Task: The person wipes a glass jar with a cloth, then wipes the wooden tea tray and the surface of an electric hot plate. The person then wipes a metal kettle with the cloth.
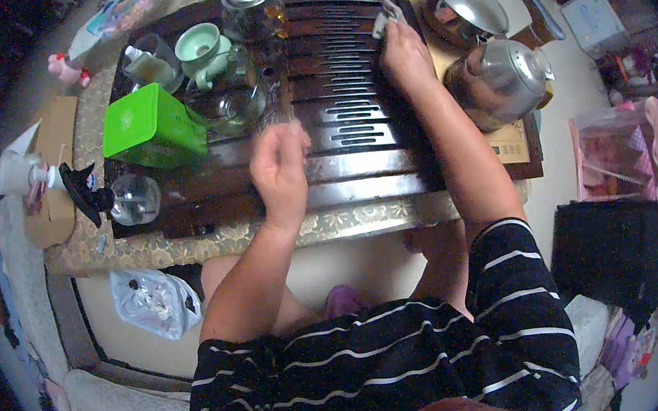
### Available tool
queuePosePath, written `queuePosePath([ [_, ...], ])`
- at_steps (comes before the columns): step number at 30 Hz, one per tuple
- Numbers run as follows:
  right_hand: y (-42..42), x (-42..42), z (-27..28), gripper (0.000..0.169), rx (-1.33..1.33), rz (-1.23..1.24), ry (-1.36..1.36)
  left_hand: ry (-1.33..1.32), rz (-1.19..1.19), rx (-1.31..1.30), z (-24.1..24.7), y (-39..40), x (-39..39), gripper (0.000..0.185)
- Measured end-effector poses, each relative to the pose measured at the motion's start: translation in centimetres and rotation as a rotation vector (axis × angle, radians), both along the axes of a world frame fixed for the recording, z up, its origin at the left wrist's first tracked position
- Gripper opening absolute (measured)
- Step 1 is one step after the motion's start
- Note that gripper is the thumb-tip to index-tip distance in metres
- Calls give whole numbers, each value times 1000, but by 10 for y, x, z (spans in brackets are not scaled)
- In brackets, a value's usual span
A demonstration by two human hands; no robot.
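Note:
My right hand (pixel 407 58) grips a crumpled pale cloth (pixel 388 17) at the far right side of a dark wooden tea tray (pixel 317 177). The cloth rests on or just over the slats, beside the slotted drain openings (pixel 352 108). My left hand (pixel 281 156) hovers at the tray's middle, fingers curled and blurred; whether it holds anything small is unclear. Just left of it are a clear glass teapot (pixel 230 105) and a bright green box (pixel 149 125). Behind the teapot stands a pale green ceramic strainer (pixel 199 44) on a matching vessel.
A steel kettle (pixel 498 85) and a lidded steel pot (pixel 464 8) stand on the gold-coloured heating panel at right. A lidded glass jar (pixel 251 17) is at the back. A clear round pump bottle (pixel 135 199) sits near the front left. Below hangs a plastic bag (pixel 154 302).

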State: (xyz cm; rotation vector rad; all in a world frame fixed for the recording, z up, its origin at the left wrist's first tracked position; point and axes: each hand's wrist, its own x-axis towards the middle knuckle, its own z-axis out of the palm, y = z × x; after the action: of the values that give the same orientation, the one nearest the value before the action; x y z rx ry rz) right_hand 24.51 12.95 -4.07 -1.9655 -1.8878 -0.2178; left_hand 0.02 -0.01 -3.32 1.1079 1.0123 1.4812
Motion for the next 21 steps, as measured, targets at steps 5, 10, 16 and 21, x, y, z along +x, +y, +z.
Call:
queuePosePath([
  [5,80,5,-10,27,107,-146,31,73,-14,39,0,-2,0,21],
  [10,117,-42,-27,29,62,131,333,74,-29,27,3,-3,5,21],
  [16,91,-44,17,30,-153,65,-125,26,-38,26,2,-3,-1,20],
  [21,93,-11,20,38,-307,-251,38,114,-37,15,1,-4,3,20],
])
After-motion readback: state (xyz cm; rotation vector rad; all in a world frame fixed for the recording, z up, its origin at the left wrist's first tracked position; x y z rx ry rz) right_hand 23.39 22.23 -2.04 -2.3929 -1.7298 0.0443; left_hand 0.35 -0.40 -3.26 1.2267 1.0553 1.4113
